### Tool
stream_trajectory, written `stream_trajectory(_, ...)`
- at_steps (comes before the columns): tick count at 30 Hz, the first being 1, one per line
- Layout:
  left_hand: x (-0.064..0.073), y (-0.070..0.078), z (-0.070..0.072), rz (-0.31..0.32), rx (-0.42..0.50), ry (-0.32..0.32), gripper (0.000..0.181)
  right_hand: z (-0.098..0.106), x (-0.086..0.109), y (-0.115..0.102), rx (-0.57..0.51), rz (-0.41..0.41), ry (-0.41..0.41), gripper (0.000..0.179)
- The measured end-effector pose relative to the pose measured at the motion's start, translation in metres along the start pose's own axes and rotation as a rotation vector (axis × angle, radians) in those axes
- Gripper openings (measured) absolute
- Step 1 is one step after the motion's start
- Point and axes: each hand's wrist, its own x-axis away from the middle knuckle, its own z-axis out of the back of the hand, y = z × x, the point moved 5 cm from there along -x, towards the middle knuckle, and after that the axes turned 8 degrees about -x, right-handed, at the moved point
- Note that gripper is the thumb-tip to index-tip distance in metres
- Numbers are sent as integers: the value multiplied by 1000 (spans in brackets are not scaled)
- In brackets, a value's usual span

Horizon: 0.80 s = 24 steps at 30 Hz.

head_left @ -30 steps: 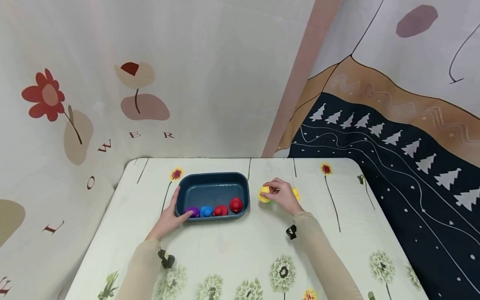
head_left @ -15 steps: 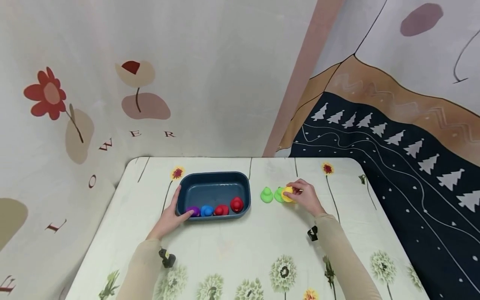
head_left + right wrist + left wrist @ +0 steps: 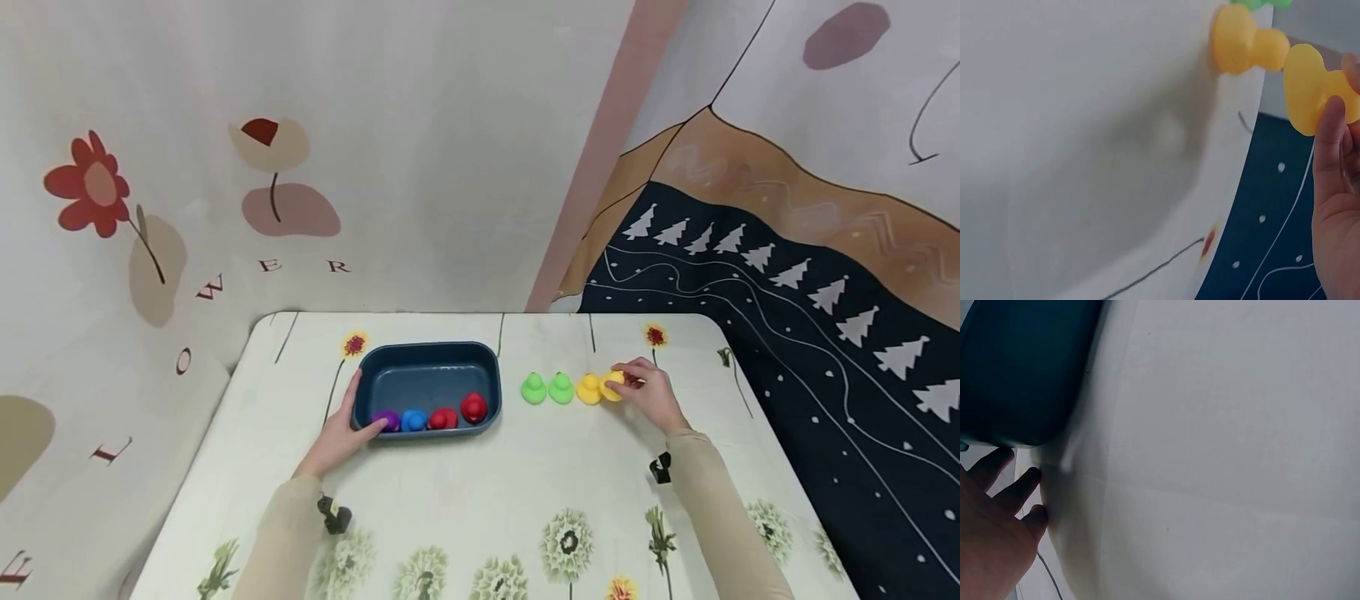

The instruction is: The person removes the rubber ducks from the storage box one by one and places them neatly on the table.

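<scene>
My left hand (image 3: 333, 437) rests at the left end of the dark blue tray (image 3: 426, 346), thumb across its near rim and fingers spread along its outer side. In the left wrist view, straight fingertips touch the tray wall (image 3: 1022, 381). Inside the tray lie a purple toy (image 3: 388, 419), a blue toy (image 3: 413, 420) and two red toys (image 3: 473, 407), probably small ducks. My right hand (image 3: 651, 393) pinches a yellow toy duck (image 3: 1305, 87) between thumb and fingers. Just left of it stands another yellow duck (image 3: 588, 390), beside two green ducks (image 3: 534, 388).
A white tablecloth with printed flowers covers the table (image 3: 450, 508). Behind the table hangs a pale curtain (image 3: 435, 167). On the right a dark blue cloth (image 3: 795, 392) with white trees borders the table edge.
My right hand has moved rightward with the yellow duck, from above the left green duck to beyond the other yellow one, uncovering the row. My left hand stays at the tray.
</scene>
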Motion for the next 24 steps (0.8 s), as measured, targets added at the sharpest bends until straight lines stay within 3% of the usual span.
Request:
stream_trajectory(6,-3,4,0,-1,-6,-1,101,7,-3,17,44,-46,13,33)
stream_trajectory(18,-4,8,1,2,4,-8,101,-1,-3,49,21,-258,36,35)
stream_trajectory(24,-4,7,0,12,-6,-11,101,-3,1,55,-16,-263,42,37)
